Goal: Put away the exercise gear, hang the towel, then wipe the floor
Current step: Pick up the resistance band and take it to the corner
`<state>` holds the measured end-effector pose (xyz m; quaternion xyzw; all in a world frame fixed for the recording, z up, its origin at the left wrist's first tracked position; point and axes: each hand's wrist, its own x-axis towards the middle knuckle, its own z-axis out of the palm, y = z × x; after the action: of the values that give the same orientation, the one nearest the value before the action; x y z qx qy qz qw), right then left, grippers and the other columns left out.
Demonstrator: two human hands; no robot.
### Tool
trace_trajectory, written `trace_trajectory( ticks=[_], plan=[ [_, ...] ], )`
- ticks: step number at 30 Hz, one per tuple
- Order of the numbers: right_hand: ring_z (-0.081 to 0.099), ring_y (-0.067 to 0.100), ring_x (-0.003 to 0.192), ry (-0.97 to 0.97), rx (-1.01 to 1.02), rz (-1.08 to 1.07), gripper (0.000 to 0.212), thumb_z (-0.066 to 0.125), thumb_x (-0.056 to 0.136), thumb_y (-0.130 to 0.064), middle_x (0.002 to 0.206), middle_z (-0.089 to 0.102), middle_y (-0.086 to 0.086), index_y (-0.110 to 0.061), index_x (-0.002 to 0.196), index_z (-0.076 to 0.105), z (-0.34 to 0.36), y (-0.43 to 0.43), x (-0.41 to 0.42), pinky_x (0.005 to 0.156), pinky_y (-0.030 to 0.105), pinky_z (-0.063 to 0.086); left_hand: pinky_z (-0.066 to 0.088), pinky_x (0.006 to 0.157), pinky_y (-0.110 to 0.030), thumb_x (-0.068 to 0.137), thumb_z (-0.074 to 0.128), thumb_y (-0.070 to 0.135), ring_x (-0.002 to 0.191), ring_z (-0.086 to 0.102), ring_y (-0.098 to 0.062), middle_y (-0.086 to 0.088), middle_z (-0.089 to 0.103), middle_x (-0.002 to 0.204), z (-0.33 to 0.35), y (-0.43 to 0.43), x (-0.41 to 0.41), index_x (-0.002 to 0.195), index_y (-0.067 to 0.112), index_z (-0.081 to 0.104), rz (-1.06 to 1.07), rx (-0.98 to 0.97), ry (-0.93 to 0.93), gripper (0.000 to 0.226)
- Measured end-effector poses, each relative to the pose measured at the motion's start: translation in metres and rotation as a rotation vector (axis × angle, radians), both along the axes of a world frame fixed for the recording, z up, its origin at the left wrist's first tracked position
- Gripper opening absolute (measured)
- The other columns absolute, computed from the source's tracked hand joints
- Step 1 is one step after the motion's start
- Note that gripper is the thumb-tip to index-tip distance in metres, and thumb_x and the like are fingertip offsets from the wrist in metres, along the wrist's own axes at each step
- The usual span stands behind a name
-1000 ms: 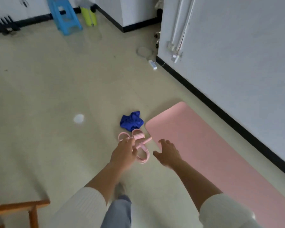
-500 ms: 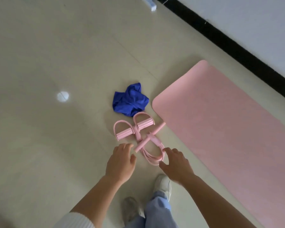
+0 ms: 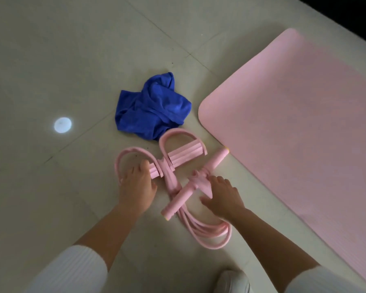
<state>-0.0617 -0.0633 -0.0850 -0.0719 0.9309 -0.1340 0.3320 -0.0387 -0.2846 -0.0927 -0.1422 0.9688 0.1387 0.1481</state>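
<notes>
On the pale tiled floor (image 3: 51,60), far left, a round bright spot of light (image 3: 62,124) shows; a white ribbed sleeve (image 3: 72,271) leads up to the left hand (image 3: 135,187), which lies on the left foot loop of the pink pedal puller (image 3: 186,153); its fingers (image 3: 143,166) are stretched forward and touch the end of the foam pedal, not curled round it. Just beyond the loops a crumpled blue towel (image 3: 151,108) lies on the floor, its near edge touching the right loop; the puller lies flat between the hands, its foam handle bar (image 3: 190,187) running diagonally and its tubes (image 3: 209,231) looping toward the person. The right hand (image 3: 222,197) rests over the strap beside the bar's middle; its fingers (image 3: 216,179) are spread and relaxed, gripping nothing. A white shoe (image 3: 232,281) shows at the bottom edge; to the right a pink yoga mat (image 3: 294,123) lies unrolled, its rounded corner just beside the bar's far tip; a black baseboard (image 3: 347,17) crosses the top right corner.
</notes>
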Motion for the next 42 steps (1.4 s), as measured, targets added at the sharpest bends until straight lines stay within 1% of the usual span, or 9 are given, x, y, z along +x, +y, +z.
trace_trajectory(
  ticks=[5,10,14,18,23,28,35,39,42],
  plan=[
    [0.051,0.018,0.093,0.098,0.044,0.014,0.024,0.053,0.094,-0.03,0.101,0.055,0.0,-0.015,0.113,0.052,-0.004,-0.005,0.001,0.083,0.028,0.042,0.042,0.079,-0.041,0.08,0.06,0.008,0.1,0.056,-0.035,-0.017,0.061,0.102,0.004,-0.006,-0.011,0.117,0.003,0.046,-0.02,0.016,0.031,0.04],
    [0.056,0.012,0.081,0.17,-0.015,-0.125,0.022,0.061,0.091,-0.031,0.088,0.056,-0.006,-0.018,0.108,0.058,0.051,0.008,0.008,0.08,0.028,0.052,0.043,0.071,-0.04,0.078,0.064,0.014,0.095,0.058,-0.034,-0.015,0.063,0.095,0.061,0.004,0.0,0.11,0.008,0.053,-0.021,0.076,0.036,0.034],
    [0.056,0.014,0.077,0.21,-0.109,-0.274,0.023,0.067,0.087,-0.03,0.086,0.056,-0.005,-0.016,0.103,0.059,0.143,0.028,0.017,0.071,0.027,0.05,0.044,0.066,-0.041,0.069,0.072,0.01,0.085,0.06,-0.038,-0.018,0.064,0.083,0.145,0.014,0.009,0.101,0.006,0.058,-0.036,0.141,0.064,0.034],
    [0.053,0.019,0.082,0.24,-0.143,-0.441,0.033,0.071,0.084,-0.027,0.089,0.056,-0.002,-0.012,0.111,0.06,0.287,0.058,0.048,0.071,0.03,0.045,0.044,0.07,-0.04,0.072,0.072,0.013,0.088,0.059,-0.035,-0.015,0.064,0.086,0.286,0.041,0.024,0.107,0.01,0.06,-0.116,0.203,0.106,0.037],
    [0.051,0.024,0.083,0.311,-0.184,-0.643,0.027,0.072,0.081,-0.02,0.083,0.053,-0.001,-0.008,0.103,0.061,0.475,0.098,0.114,0.072,0.036,0.044,0.044,0.071,-0.037,0.074,0.066,0.018,0.089,0.06,-0.028,-0.007,0.065,0.087,0.46,0.073,0.034,0.108,0.016,0.061,-0.303,0.268,0.131,0.034],
    [0.051,0.018,0.082,0.369,-0.168,-0.807,0.027,0.07,0.084,-0.022,0.088,0.054,-0.003,-0.011,0.106,0.059,0.628,0.128,0.205,0.071,0.028,0.045,0.034,0.061,-0.032,0.07,0.062,0.016,0.078,0.057,-0.028,-0.004,0.059,0.074,0.612,0.131,0.082,0.084,0.013,0.062,-0.518,0.308,0.136,0.015],
    [0.054,0.021,0.085,0.516,-0.046,-0.876,0.032,0.074,0.079,-0.021,0.093,0.063,0.003,-0.011,0.107,0.065,0.724,0.201,0.345,0.079,0.039,0.05,0.041,0.062,-0.025,0.074,0.064,0.014,0.078,0.063,-0.021,-0.001,0.069,0.084,0.716,0.251,0.173,0.092,0.012,0.07,-0.818,0.435,0.015,0.019],
    [0.052,0.017,0.083,0.564,0.02,-1.052,0.032,0.073,0.079,-0.022,0.093,0.063,0.0,-0.017,0.11,0.066,0.752,0.261,0.416,0.077,0.035,0.049,0.033,0.053,-0.012,0.079,0.063,0.014,0.068,0.058,-0.011,0.007,0.065,0.08,0.747,0.331,0.22,0.093,0.015,0.07,-0.969,0.533,-0.01,0.016],
    [0.051,0.017,0.08,0.634,0.038,-1.242,0.03,0.075,0.077,-0.022,0.092,0.064,0.001,-0.016,0.106,0.068,0.77,0.319,0.48,0.068,0.029,0.041,0.032,0.051,-0.009,0.079,0.062,0.015,0.069,0.056,-0.007,0.01,0.063,0.081,0.768,0.41,0.264,0.092,0.019,0.069,-1.107,0.555,0.005,0.017]
  ],
)
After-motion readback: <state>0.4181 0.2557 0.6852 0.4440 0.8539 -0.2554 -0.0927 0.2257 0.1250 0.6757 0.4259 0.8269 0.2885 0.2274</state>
